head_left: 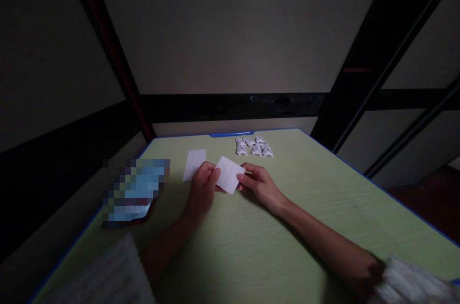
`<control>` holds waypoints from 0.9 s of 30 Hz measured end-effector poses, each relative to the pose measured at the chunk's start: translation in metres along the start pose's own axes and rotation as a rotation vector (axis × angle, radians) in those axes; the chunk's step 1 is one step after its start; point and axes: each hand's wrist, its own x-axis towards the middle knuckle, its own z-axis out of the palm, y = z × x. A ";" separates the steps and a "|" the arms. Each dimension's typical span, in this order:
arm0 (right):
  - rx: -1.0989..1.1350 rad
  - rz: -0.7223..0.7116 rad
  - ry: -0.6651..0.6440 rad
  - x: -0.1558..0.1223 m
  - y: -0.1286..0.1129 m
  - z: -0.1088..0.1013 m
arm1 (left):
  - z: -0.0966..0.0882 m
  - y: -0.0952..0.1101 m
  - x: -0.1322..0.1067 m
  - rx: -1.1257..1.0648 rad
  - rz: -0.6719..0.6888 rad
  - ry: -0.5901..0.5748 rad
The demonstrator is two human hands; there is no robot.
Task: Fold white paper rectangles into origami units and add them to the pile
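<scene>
Between my two hands a small square of white paper (230, 175) is held up above the table, turned so one corner points toward me. My left hand (204, 186) pinches its left corner, thumb on top. On the opposite corner, my right hand (259, 183) grips with thumb above and fingers beneath. Behind my left hand lies a second white paper sheet (194, 162), flat on the table and partly covered by that hand. Several folded white paper figures (254, 146) sit in a cluster beyond my right hand.
The pale green table (323, 208) has a blue edge and a blue strip (232, 134) at its far side. A blurred-out device with a lit screen (138, 191) lies at the left. Dark-framed panels (233, 30) rise behind the table.
</scene>
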 end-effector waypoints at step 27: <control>0.017 0.074 -0.117 -0.006 -0.008 0.005 | -0.003 -0.002 0.003 0.112 0.101 0.155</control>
